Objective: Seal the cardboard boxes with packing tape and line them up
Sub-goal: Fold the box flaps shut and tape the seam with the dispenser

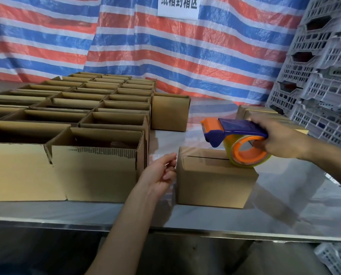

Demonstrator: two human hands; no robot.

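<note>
Left hand (pixel 161 173): nearest, fingers loosely curled at the closed box's left end; whether they pinch tape, I cannot tell.
Closed box (pixel 215 181): on the surface (pixel 284 215), near its front edge, flaps down, seam showing.
Right hand (pixel 280 139): grips the tape dispenser (pixel 235 133), whose roll rests on the box top.
Open boxes (pixel 98 155): rows just left.
Crates (pixel 324 76): stacked far right.

On a steel table (pixel 284 221), the right hand (pixel 282 139) grips a blue and orange tape dispenser (pixel 235 132). Its tape roll (pixel 249 153) rests on a small closed cardboard box (pixel 215 179). The left hand (pixel 161 175), fingers curled, sits just beside the box's left edge. Rows of open boxes (pixel 98 165) stand to the left.
</note>
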